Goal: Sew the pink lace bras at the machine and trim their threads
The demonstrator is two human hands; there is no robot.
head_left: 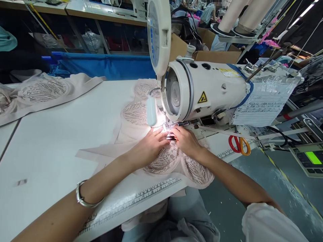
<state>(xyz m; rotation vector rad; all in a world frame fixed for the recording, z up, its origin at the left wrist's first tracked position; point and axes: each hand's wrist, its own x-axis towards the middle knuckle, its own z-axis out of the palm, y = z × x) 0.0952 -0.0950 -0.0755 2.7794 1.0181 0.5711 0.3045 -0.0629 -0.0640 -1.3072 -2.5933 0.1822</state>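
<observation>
A pale beige lace garment (174,161) lies on the white sewing table (58,134) under the needle of a white industrial sewing machine (204,90). My left hand (148,148) rests flat on the lace just left of the lit needle area, fingers stretched toward the presser foot. My right hand (185,139) is on the lace to the right of the needle, fingers pinched on a small dark tool (171,137), possibly tweezers. A silver bangle (84,198) sits on my left wrist.
Another lace piece (37,94) lies at the table's far left. Red and orange-handled scissors (239,144) rest right of the machine. A ruler strip (141,198) runs along the table's front edge. A round lamp (157,33) hangs above. A control panel (309,158) is at right.
</observation>
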